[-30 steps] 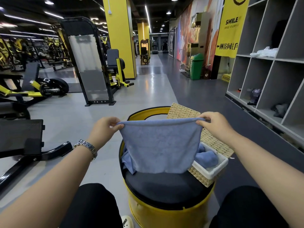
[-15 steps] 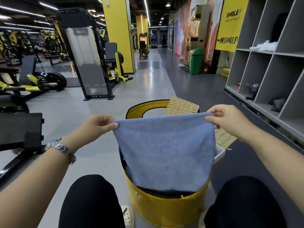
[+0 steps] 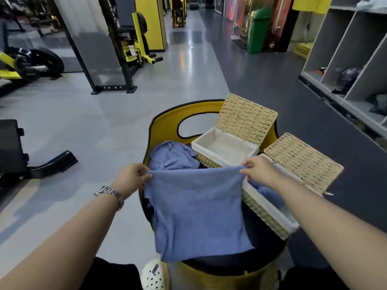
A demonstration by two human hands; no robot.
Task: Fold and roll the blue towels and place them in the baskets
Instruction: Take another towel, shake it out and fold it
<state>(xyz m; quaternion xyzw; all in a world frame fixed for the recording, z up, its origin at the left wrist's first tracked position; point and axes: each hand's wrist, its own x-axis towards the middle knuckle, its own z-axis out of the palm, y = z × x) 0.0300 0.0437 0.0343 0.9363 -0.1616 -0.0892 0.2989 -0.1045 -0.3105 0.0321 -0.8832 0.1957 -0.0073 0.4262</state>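
Note:
A blue towel hangs spread in front of me over the yellow drum seat. My left hand pinches its upper left corner and my right hand pinches its upper right corner. A crumpled blue towel lies on the seat behind it. Two wicker baskets with white liners and raised lids stand on the right side of the seat: the far basket shows only its liner, and the near basket holds something blue under my right forearm.
Grey cubby shelves line the right wall. Gym machines and a black bench stand at the left. A green bin is far ahead. My dark-trousered knees and a white clog are below the seat.
The view has tilted down, so both baskets and the crumpled towel now show. The held towel has come lower and nearer the seat; both hands keep their pinch on its top corners.

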